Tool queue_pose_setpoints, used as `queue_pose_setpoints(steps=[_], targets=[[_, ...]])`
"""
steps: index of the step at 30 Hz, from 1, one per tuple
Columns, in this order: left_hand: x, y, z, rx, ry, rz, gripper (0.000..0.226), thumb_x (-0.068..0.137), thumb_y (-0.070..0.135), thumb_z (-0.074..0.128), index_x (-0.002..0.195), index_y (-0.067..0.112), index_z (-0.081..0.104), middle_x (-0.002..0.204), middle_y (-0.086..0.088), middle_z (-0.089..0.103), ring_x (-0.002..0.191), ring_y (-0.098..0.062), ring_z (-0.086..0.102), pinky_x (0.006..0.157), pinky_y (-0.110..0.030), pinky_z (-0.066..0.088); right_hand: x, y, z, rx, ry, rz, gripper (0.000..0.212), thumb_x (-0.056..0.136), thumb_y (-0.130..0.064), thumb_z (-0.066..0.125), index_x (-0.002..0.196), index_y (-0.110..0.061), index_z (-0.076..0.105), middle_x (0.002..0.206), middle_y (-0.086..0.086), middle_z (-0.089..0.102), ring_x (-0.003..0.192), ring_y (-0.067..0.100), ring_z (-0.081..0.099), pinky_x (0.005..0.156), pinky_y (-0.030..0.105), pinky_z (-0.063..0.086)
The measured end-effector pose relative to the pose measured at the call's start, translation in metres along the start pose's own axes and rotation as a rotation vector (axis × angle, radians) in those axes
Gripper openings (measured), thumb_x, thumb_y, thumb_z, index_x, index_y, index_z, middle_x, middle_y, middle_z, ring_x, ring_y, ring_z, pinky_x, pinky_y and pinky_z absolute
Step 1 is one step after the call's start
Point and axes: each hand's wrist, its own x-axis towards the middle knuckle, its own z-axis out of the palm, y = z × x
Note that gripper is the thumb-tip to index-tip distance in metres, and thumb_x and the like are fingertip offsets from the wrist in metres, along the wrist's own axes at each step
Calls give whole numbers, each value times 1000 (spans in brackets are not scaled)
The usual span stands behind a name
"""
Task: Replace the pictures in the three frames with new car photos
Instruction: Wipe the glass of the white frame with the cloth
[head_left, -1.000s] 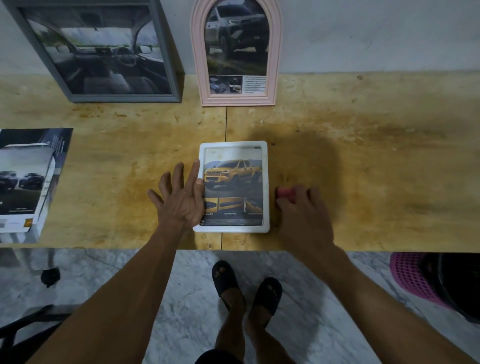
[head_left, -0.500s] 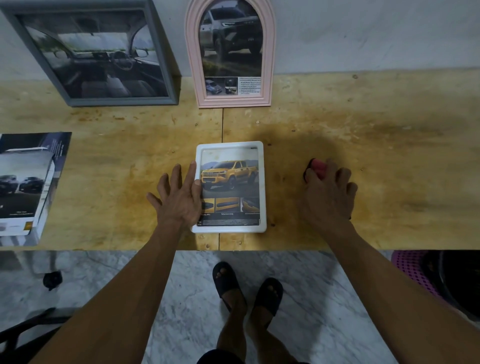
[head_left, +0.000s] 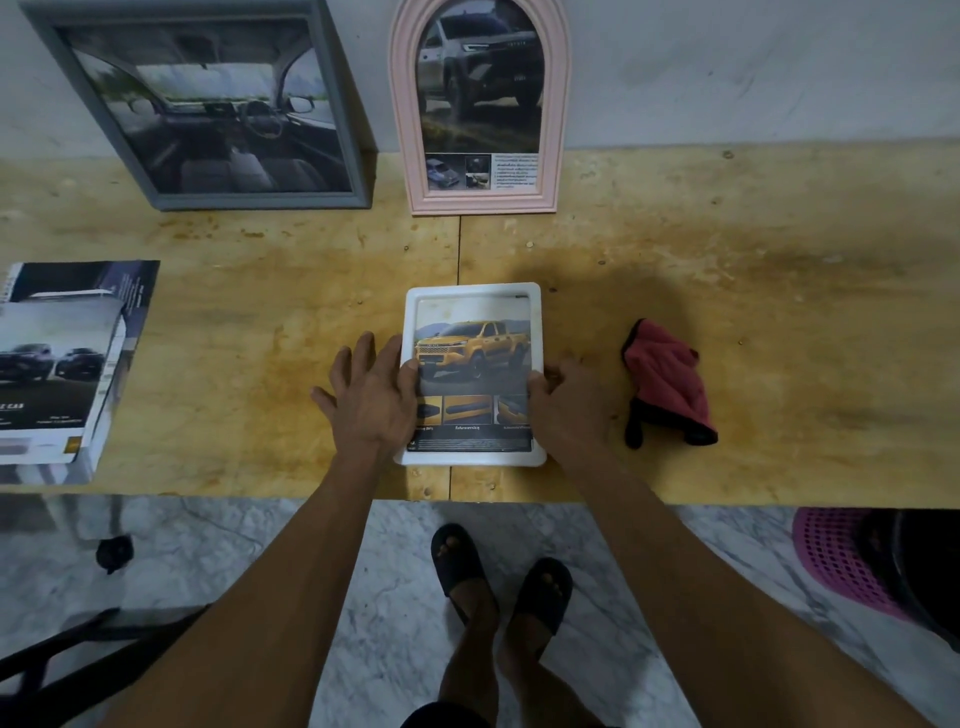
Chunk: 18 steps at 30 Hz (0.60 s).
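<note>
A white frame (head_left: 472, 296) with a yellow pickup photo lies flat near the table's front edge. My left hand (head_left: 371, 397) rests spread on its left side, thumb on the glass. My right hand (head_left: 569, 405) grips the frame's right edge, thumb on top and fingers curled at the side. A grey frame (head_left: 332, 104) with a car-interior photo and a pink arched frame (head_left: 480, 202) with a silver truck photo lean upright against the wall at the back.
A crumpled red cloth (head_left: 667, 382) lies on the wooden table (head_left: 779, 312) just right of my right hand. Car brochures (head_left: 57, 358) are stacked at the left edge. A pink basket (head_left: 831, 561) sits on the floor at the right, and my sandalled feet (head_left: 498, 582) are below.
My right hand carried the red cloth to the right, let it go on the table, and came back to grip the white frame's right edge. My left hand stayed on the frame.
</note>
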Motion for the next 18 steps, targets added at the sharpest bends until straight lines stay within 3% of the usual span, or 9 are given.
queue_pose_setpoints(steps=[5, 7, 9, 10, 12, 14, 16, 18], targets=[[-1, 5, 0, -57, -31, -24, 46, 106, 43, 34, 151, 33, 38, 165, -5, 18, 151, -33, 5, 114, -69, 6, 6, -1, -1, 39, -49, 71, 22, 97, -29, 54, 112, -16, 63, 105, 3, 67, 93, 21, 64, 84, 44, 56], [-2, 9, -5, -85, -95, -46, 46, 106, 38, 35, 152, 34, 35, 166, -6, 15, 152, -33, 3, 116, -67, 6, 2, 1, -4, 35, -58, 68, 22, 98, -26, 52, 114, -15, 62, 107, 3, 67, 95, 21, 63, 85, 42, 55], [-5, 12, -10, -159, -121, -37, 47, 104, 32, 38, 151, 37, 35, 162, -6, 27, 149, -36, 15, 117, -62, 15, -6, -1, -11, 56, -71, 55, 21, 100, -22, 50, 117, -14, 61, 104, 0, 65, 94, 20, 62, 83, 37, 54], [-9, 15, -14, -245, -118, -19, 48, 102, 28, 39, 149, 40, 36, 152, -7, 42, 142, -37, 32, 114, -58, 28, -11, -2, -14, 93, -83, 57, 21, 101, -20, 49, 118, -14, 60, 102, -1, 63, 94, 19, 62, 83, 36, 53], [-19, 26, -25, -497, -120, -19, 50, 101, 20, 40, 145, 44, 40, 116, -4, 65, 101, -27, 62, 87, -39, 52, -19, -5, -21, 196, -92, 69, 21, 102, -17, 49, 121, -14, 57, 101, -2, 60, 95, 19, 62, 82, 34, 52], [-29, 38, -41, -702, -156, -100, 51, 103, 12, 40, 144, 43, 41, 95, -3, 65, 71, -19, 59, 62, -32, 50, -24, -10, -29, 245, -69, 68, 22, 101, -16, 50, 122, -13, 55, 104, -1, 61, 93, 17, 61, 77, 30, 51], [-38, 47, -58, -840, -200, -180, 54, 104, 6, 42, 146, 39, 40, 95, -11, 67, 69, -27, 59, 58, -37, 53, -29, -15, -41, 295, -55, 50, 22, 100, -16, 51, 122, -13, 55, 109, 1, 62, 91, 14, 61, 69, 24, 50], [-46, 54, -78, -894, -220, -181, 58, 103, 3, 46, 149, 39, 38, 107, -17, 67, 79, -38, 65, 68, -51, 59, -33, -22, -59, 343, -81, 17, 24, 99, -16, 53, 123, -13, 56, 113, 2, 63, 93, 13, 63, 70, 23, 52]])
